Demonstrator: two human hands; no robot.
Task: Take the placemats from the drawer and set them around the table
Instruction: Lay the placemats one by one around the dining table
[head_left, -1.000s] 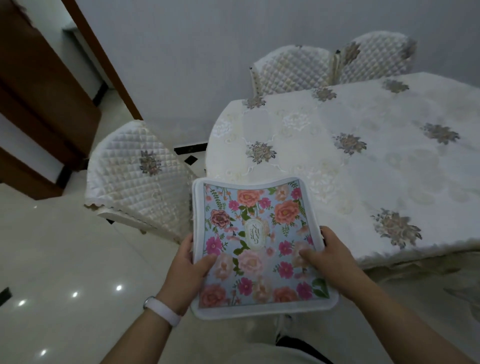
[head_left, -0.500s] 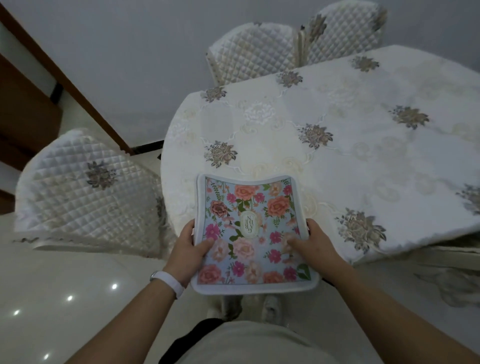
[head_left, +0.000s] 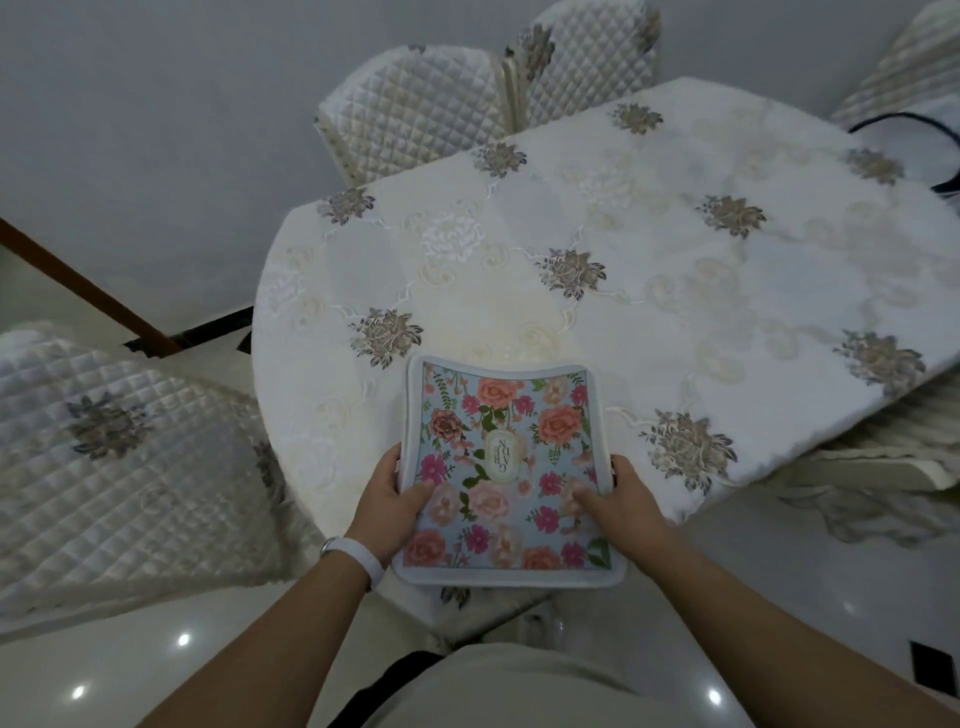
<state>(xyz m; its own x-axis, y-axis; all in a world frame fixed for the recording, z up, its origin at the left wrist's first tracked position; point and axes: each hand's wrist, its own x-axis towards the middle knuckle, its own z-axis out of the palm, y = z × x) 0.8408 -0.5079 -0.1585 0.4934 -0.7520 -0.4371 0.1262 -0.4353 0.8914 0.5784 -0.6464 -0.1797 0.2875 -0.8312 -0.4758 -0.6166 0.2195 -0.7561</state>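
1. white embroidered cloth is covering the rounded dining table (head_left: 597, 234).
2. blue floral, white-edged placemats (head_left: 506, 467), apparently a stack, are being held flat over the table's near edge, probably heading for the first setting.
3. left hand (head_left: 387, 499) and right hand (head_left: 621, 506) are gripping opposite sides, thumbs on top, likely to keep the stack level.
4. quilted white chairs (head_left: 104, 441) are standing around the table, marking the places.

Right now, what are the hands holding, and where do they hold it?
A flowery placemat. The left hand grips its left edge and the right hand grips its right edge.
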